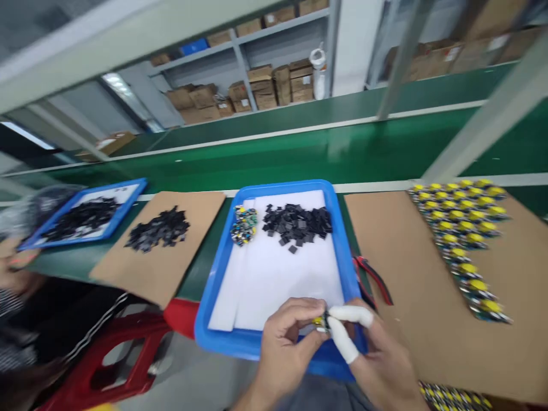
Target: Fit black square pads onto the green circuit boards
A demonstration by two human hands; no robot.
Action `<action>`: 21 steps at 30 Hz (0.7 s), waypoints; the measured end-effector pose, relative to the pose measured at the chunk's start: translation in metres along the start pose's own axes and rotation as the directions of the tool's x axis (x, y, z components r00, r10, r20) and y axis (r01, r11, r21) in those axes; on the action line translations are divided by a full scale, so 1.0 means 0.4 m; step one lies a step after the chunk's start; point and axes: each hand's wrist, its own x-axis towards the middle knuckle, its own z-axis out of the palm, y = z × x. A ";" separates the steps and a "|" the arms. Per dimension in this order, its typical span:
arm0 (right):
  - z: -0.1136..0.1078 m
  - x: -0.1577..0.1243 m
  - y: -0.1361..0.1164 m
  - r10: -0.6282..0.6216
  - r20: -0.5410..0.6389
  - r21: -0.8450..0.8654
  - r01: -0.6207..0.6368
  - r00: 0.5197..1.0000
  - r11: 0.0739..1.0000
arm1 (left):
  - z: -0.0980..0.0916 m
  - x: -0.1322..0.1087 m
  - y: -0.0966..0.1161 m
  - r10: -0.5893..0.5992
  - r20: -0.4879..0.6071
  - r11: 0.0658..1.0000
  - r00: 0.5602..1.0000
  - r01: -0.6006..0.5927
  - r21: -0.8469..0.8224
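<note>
Over the near right corner of a blue tray (201,308), my two hands meet around a small circuit board (319,321) with a yellow part on it. My left hand (286,342) pinches the board between thumb and fingers. White finger covers sit on the thumb and index finger of my right hand (368,342), which close on the board's right side. Fingers hide most of the board. Inside the tray, a heap of black square pads (297,222) lies on white foam (286,285), with a cluster of small colourful components (244,225) at the left.
Red-handled pliers (377,279) lie right of the tray. Rows of yellow-topped boards (466,217) cover part of a cardboard sheet (411,342). Leftward are black pads (158,229) on cardboard, another blue tray (124,214), a co-worker's hand (17,277) and a red stool (128,354).
</note>
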 end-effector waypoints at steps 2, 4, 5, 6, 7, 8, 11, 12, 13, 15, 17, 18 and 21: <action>-0.020 -0.026 0.067 0.058 0.001 0.001 -0.058 0.998 0.998 | 0.011 -0.013 -0.007 0.026 -0.038 1.000 0.999 -0.027 -0.003; -0.038 -0.035 0.143 0.104 0.091 0.086 -0.111 0.990 0.990 | 0.020 -0.022 -0.017 0.029 -0.075 0.999 0.997 -0.031 -0.023; -0.045 -0.033 0.175 0.095 0.092 0.132 -0.107 0.991 0.985 | 0.023 -0.024 -0.021 0.028 -0.090 0.999 0.996 -0.032 -0.042; -0.049 -0.028 0.196 0.074 0.124 0.170 -0.095 0.989 0.981 | 0.026 -0.026 -0.024 0.028 -0.102 0.997 0.994 -0.035 -0.069; -0.052 -0.022 0.206 0.060 0.137 0.192 -0.086 0.989 0.978 | 0.029 -0.027 -0.025 0.030 -0.109 0.994 0.994 -0.041 -0.097; -0.054 -0.016 0.203 0.052 0.156 0.201 -0.083 0.986 0.976 | 0.031 -0.029 -0.024 0.034 -0.110 0.992 0.993 -0.047 -0.119; -0.050 -0.001 0.135 0.064 0.193 0.185 -0.101 0.979 0.978 | 0.031 -0.030 -0.013 0.037 -0.099 0.993 0.994 -0.048 -0.104; -0.044 0.005 0.104 0.057 0.202 0.181 -0.095 0.978 0.979 | 0.029 -0.028 -0.009 0.032 -0.092 0.996 0.995 -0.040 -0.082; -0.036 0.012 0.073 0.045 0.185 0.174 -0.078 0.982 0.982 | 0.026 -0.025 -0.006 0.024 -0.083 0.998 0.996 -0.029 -0.063; -0.020 0.027 0.022 0.040 0.158 0.138 -0.062 0.987 0.988 | 0.018 -0.017 -0.003 -0.001 -0.059 0.998 0.998 -0.003 -0.058; -0.010 0.042 -0.013 0.020 0.156 0.142 -0.043 0.987 0.989 | 0.013 -0.009 -0.003 -0.022 -0.034 0.997 0.999 0.020 -0.073; -0.008 0.047 -0.026 0.005 0.165 0.155 -0.031 0.986 0.987 | 0.011 -0.006 -0.002 -0.029 -0.025 0.997 0.999 0.027 -0.076; -0.006 0.054 -0.050 -0.024 0.164 0.195 -0.008 0.986 0.981 | 0.011 -0.001 0.004 -0.032 -0.012 0.998 0.999 0.031 -0.054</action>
